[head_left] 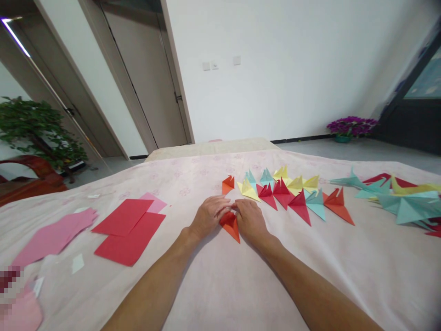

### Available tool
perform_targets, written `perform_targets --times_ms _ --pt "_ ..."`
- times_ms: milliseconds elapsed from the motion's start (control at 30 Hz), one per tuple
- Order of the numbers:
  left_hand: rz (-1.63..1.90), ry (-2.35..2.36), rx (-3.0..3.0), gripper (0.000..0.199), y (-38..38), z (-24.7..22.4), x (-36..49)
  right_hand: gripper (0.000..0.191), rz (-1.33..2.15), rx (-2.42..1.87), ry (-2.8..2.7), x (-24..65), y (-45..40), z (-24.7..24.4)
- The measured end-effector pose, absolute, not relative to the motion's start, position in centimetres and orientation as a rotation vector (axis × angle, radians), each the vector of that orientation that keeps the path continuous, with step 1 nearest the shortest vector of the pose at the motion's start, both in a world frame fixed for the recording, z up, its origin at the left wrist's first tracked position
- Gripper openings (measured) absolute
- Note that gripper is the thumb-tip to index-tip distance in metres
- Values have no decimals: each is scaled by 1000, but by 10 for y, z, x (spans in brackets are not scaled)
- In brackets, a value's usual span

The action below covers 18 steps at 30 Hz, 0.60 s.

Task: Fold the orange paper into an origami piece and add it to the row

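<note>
An orange folded paper piece (230, 225) lies between my two hands at the middle of the table, its point toward me. My left hand (211, 215) grips its left side, fingers bent together. On the right side, my right hand (251, 218) holds the same piece with its fingers curled in. The fingertips nearly meet at its far end and hide part of it. Just beyond them stands another orange folded piece (228, 185). To the right is a group of folded paper birds, among them a red one (301, 207) and an orange one (339, 205).
Red paper sheets (132, 239) and pink sheets (57, 234) lie at the left on the cloth-covered table (193, 299). More folded birds, blue, red and yellow (406, 204), are piled at the far right. A chair (31, 177) stands beyond the left edge.
</note>
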<state>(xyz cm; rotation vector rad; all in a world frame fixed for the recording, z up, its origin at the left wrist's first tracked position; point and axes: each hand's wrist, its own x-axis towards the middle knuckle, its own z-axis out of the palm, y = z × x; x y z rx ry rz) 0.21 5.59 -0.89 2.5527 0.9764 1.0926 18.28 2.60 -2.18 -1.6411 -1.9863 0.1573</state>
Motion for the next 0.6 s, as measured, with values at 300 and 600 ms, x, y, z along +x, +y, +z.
perform_targets --times_ms 300,600 --pt "952 968 2060 43 51 16 -18 39 349 -1563 -1775 188 31 -25" --pt "973 1352 1963 27 45 -13 14 30 271 -1561 -1860 187 29 -20"
